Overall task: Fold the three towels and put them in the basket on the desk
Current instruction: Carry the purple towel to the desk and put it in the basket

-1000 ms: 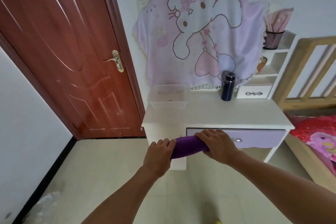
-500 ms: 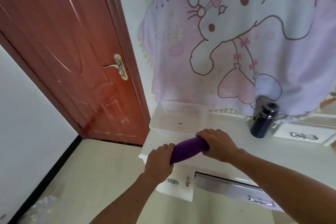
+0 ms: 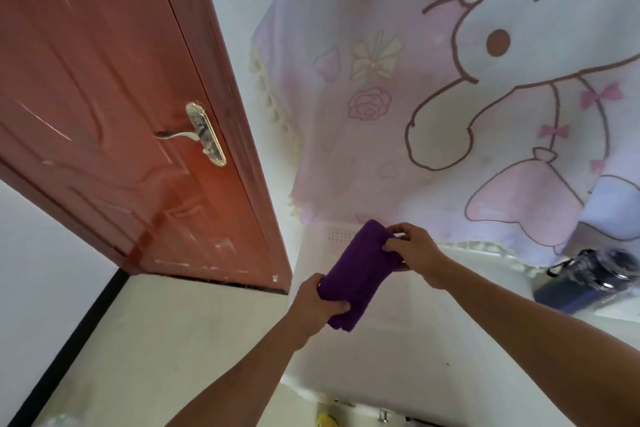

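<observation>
Purple towel [image 3: 360, 270], folded: left hand [image 3: 320, 302] grips near end, right hand [image 3: 415, 253] pinches far end, over white basket [image 3: 337, 236] on bench [image 3: 433, 350].

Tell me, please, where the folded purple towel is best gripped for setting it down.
Grip the folded purple towel at its two short ends, from either side, as the left hand and right hand do now. It is a long, soft bundle; pinching both ends should keep its layers together.

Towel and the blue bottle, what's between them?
In the head view, the right hand pinching the towel, then bare white desk up to the bottle.
</observation>
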The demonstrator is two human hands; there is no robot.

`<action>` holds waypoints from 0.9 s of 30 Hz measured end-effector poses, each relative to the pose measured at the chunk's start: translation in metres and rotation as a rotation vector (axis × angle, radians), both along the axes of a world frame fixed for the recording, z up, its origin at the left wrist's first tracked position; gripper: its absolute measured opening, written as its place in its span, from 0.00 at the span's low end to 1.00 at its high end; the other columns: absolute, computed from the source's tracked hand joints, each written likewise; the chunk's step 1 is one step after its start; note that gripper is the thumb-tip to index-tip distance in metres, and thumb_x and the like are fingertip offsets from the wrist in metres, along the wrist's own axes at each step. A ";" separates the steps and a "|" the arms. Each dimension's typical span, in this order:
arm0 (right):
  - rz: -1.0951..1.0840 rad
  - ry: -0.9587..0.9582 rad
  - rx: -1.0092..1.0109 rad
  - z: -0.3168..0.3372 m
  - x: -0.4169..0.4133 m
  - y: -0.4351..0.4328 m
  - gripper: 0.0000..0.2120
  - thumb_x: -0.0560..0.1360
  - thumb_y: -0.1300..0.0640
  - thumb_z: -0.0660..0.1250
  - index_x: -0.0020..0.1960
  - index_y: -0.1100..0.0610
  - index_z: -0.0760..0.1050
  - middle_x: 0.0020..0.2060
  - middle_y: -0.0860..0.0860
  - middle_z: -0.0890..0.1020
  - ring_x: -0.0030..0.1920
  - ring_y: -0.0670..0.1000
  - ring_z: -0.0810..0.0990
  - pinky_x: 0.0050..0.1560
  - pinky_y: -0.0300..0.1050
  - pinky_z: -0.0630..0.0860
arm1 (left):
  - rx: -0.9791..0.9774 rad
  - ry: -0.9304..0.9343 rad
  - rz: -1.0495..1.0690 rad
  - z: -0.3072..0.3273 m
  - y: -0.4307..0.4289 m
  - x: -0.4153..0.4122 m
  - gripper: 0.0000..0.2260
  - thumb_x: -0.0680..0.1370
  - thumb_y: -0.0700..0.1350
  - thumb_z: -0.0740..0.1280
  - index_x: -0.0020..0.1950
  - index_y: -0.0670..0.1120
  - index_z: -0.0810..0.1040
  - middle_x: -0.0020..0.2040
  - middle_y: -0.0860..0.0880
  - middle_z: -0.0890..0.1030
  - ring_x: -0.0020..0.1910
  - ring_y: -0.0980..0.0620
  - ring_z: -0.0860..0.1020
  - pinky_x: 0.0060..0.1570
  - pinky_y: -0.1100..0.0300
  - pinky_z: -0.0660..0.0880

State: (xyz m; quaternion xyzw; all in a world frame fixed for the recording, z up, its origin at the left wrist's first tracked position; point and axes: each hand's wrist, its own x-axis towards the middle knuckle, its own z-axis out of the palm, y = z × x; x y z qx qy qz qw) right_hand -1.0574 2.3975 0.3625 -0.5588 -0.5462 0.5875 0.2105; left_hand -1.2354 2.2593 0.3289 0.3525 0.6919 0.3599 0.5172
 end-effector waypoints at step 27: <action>0.570 -0.811 0.311 -0.140 -0.107 0.082 0.20 0.78 0.40 0.60 0.64 0.49 0.72 0.54 0.51 0.82 0.51 0.55 0.81 0.47 0.47 0.75 | -0.043 0.988 -0.634 -0.080 0.039 -0.015 0.33 0.74 0.60 0.38 0.58 0.49 0.78 0.60 0.49 0.75 0.59 0.49 0.70 0.58 0.55 0.68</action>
